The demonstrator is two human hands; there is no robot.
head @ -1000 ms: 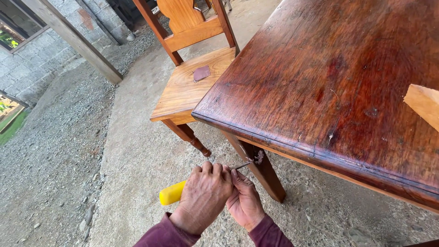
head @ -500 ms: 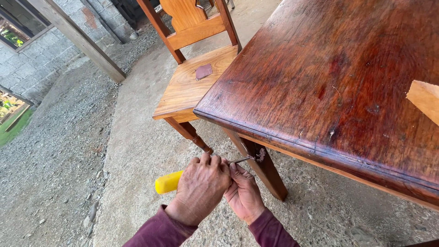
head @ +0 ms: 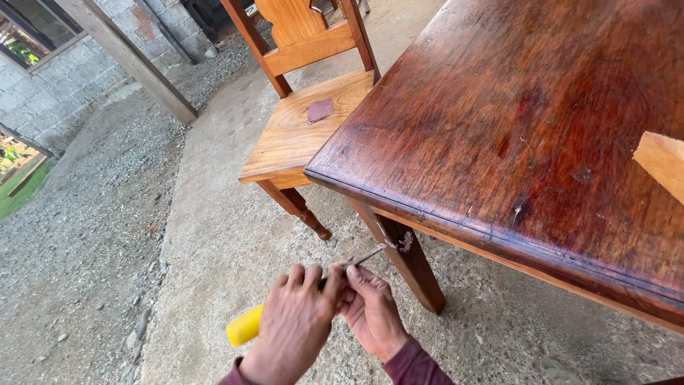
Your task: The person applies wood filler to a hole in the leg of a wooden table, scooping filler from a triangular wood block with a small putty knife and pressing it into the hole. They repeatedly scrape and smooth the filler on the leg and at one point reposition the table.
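Yellow-handled screwdriver [head: 246,326] gripped in left hand [head: 293,324], right hand [head: 372,312] pinching metal shaft near tip. Tip touching table leg [head: 410,264] below near corner of table [head: 499,142]. Work looks mid-way, leg patch unfinished. Chair [head: 299,128] beside the far corner.

Dark reddish wooden table [head: 541,135] — a pale wood piece [head: 664,162] on it; chair [head: 303,128] seat bears a brown patch [head: 320,110].

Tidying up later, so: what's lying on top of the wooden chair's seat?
One small, flat brownish-purple patch lies on the chair seat, near the table's corner. The seat's right edge is covered by the table, so that part can't be checked.
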